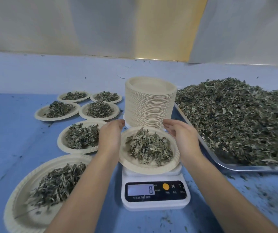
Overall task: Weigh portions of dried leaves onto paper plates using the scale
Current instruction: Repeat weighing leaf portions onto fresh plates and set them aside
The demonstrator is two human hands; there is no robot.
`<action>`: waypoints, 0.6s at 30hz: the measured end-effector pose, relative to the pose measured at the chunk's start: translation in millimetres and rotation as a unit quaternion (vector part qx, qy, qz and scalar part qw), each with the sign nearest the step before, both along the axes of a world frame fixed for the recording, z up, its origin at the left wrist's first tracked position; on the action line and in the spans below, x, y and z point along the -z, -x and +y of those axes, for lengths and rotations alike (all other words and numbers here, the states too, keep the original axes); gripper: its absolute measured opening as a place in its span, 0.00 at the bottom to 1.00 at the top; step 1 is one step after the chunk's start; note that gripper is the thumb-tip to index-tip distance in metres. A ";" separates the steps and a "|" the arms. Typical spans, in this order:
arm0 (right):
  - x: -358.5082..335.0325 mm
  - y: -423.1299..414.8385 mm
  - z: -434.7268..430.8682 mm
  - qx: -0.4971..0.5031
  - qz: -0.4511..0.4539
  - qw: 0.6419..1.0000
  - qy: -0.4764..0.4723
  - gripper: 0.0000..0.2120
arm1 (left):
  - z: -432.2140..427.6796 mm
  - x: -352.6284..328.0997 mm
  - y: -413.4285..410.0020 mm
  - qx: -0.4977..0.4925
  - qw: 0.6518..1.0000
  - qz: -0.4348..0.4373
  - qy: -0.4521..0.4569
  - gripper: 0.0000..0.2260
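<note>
A loaded paper plate (134, 167) is seated on the scale (155, 190), w/ its portion of dried leaves (149, 147) heaped at centre. It is flanked on both sides: the left hand (110, 137) is held at the L rim, the right hand (182, 135) at the R rim. Palms are turned inward and fingers are loosely curved, w/ nothing clamped. Whether either palm is touching the rim cannot be told from this angle. The plate is round, so no long axis is offered; it lies directly between the hands, both approx. equally near. A two-sided lift is judged to be the coming move. Six filled plates (60, 140) are laid out on the blue desk (8, 132) to the L, so that way out is expected. The stack of empty plates (150, 105) is just behind, and the tray (227, 167) of loose leaves is to the R.
</note>
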State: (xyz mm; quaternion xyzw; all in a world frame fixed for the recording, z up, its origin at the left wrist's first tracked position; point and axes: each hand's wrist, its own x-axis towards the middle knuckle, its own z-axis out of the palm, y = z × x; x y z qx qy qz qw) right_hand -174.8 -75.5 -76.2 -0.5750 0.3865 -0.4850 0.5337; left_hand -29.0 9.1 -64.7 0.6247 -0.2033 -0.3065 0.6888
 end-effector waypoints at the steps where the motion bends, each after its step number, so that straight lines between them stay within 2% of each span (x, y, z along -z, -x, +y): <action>1: -0.7 -0.1 0.1 0.000 -0.004 1.000 -0.002 0.16 | 0.0 -0.3 -0.5 -0.004 1.000 0.003 0.002 0.11; 5: -8.1 -2.9 1.4 0.000 -0.032 0.999 -0.010 0.17 | 0.9 -3.2 -8.8 -0.026 0.999 0.020 -0.005 0.13; 11: -22.2 -22.2 10.7 -0.011 -0.058 0.998 -0.031 0.18 | 14.1 -18.2 -30.2 0.003 0.997 -0.013 -0.073 0.07; 18: -41.3 -80.5 21.2 -0.046 -0.098 0.992 -0.070 0.17 | 35.9 -33.7 -85.7 -0.021 0.997 0.001 -0.079 0.08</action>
